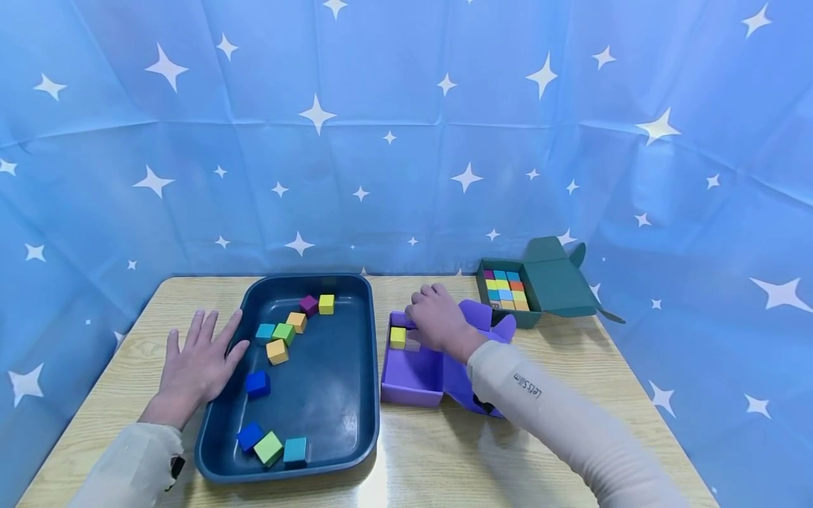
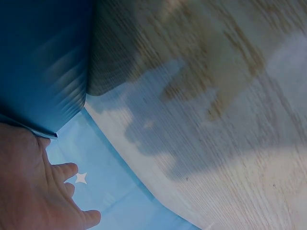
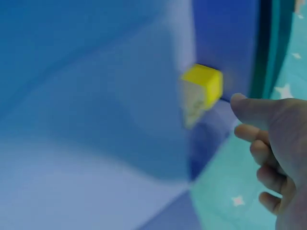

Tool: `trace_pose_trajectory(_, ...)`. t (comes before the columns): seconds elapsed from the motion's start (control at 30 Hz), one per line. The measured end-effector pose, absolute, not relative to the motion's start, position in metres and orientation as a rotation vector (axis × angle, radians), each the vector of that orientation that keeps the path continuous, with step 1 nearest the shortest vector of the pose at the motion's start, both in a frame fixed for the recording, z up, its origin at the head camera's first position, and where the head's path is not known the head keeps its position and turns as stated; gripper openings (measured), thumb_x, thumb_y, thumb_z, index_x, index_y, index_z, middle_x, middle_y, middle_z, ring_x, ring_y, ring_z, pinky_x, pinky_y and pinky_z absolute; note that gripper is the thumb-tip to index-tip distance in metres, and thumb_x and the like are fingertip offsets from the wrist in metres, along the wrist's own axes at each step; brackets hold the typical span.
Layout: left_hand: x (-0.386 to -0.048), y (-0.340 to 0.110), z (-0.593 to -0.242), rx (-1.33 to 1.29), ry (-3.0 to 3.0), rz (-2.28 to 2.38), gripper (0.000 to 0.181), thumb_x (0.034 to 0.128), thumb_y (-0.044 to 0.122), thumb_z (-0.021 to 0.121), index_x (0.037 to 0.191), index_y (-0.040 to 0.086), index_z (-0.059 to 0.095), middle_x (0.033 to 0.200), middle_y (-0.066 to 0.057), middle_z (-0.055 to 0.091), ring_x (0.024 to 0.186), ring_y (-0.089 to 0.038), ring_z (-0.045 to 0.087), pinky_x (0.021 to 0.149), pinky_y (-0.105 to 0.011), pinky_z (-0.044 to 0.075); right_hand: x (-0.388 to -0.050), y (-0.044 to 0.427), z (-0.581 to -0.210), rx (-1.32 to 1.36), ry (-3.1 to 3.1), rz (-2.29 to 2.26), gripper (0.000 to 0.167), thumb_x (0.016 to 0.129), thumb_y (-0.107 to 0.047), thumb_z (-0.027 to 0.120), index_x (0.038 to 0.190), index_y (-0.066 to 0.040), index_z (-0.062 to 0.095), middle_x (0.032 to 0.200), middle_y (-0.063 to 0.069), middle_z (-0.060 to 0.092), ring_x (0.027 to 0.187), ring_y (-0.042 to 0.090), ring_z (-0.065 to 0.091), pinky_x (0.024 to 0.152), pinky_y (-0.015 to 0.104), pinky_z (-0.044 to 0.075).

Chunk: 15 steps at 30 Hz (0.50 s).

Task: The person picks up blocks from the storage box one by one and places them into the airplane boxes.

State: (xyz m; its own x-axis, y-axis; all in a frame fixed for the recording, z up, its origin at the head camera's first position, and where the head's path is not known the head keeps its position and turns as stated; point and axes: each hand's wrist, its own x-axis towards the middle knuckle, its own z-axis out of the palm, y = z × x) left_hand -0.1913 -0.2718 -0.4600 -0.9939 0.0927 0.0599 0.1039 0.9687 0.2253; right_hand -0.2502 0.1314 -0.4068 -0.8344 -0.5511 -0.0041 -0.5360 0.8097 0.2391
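My left hand (image 1: 200, 360) rests with spread fingers on the left rim of the dark blue tray (image 1: 343, 458). Several coloured cubes lie in that tray, among them a dark blue cube (image 1: 257, 384) and a teal cube (image 1: 295, 450). Over the back of the open purple box (image 1: 413, 395), my right hand (image 1: 438, 319) hovers with loosely bent fingers. Nothing shows between its thumb and fingers in the right wrist view. Just beside it, inside the box, sits a yellow cube (image 1: 397, 338). A pale patch next to the cube is partly covered by the hand, so I cannot tell what it is.
At the back right stands an open dark green box (image 1: 540, 310) holding rows of coloured cubes, its lid folded out to the right. The purple box's lid (image 1: 457, 381) lies open under my right forearm. A blue starred cloth (image 1: 406, 176) hangs behind the wooden table (image 1: 406, 466).
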Motion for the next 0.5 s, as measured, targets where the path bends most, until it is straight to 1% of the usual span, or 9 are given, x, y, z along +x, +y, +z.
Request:
trace_pose_trajectory(0.13,-0.192,-0.273,-0.460,-0.152,-3.071,-0.353,0.069,0.1013,0.056,0.030,0.158,0.020,0.013,0.156,-0.032,0.017,0.147,-0.049,0.002,0.110,-0.076,-0.003,-0.255,0.123,-0.388,0.891,-2.914,-0.297,0.027,0.087,-0.041,0.072,0.102,-0.019,0.075,0.097,0.000,0.067,0.096,0.022,0.053,0.094,0.041,0.041)
trace_pose_trajectory(0.23,-0.192,-0.273,-0.460,-0.148,-3.078,-0.345,0.069,0.1013,0.057,0.028,0.158,0.020,0.013,0.157,-0.032,0.017,0.147,-0.049,0.002,0.111,-0.075,-0.002,-0.260,0.114,-0.379,0.903,-2.904,-0.284,0.029,0.088,-0.042,0.070,0.107,-0.021,0.074,0.103,-0.001,0.068,0.101,0.021,0.054,0.095,0.040,0.040)
trace_pose_trajectory(0.4,-0.192,-0.273,-0.459,-0.145,-3.085,-0.345,0.069,0.1012,0.058,0.025,0.158,0.020,0.013,0.157,-0.031,0.016,0.148,-0.048,0.001,0.111,-0.075,-0.003,-0.269,0.093,-0.375,0.922,-2.905,-0.278,0.031,0.088,-0.044,0.069,0.112,-0.024,0.072,0.108,-0.003,0.066,0.104,0.020,0.052,0.096,0.039,0.039)
trace_pose_trajectory(0.5,-0.192,-0.273,-0.459,-0.149,-3.088,-0.348,0.069,0.1011,0.059,0.025,0.158,0.020,0.013,0.157,-0.031,0.015,0.148,-0.049,0.001,0.111,-0.075,-0.004,-0.274,0.076,-0.378,0.906,-2.942,-0.261,0.032,0.089,-0.045,0.068,0.114,-0.025,0.072,0.110,-0.004,0.065,0.105,0.019,0.052,0.098,0.039,0.039)
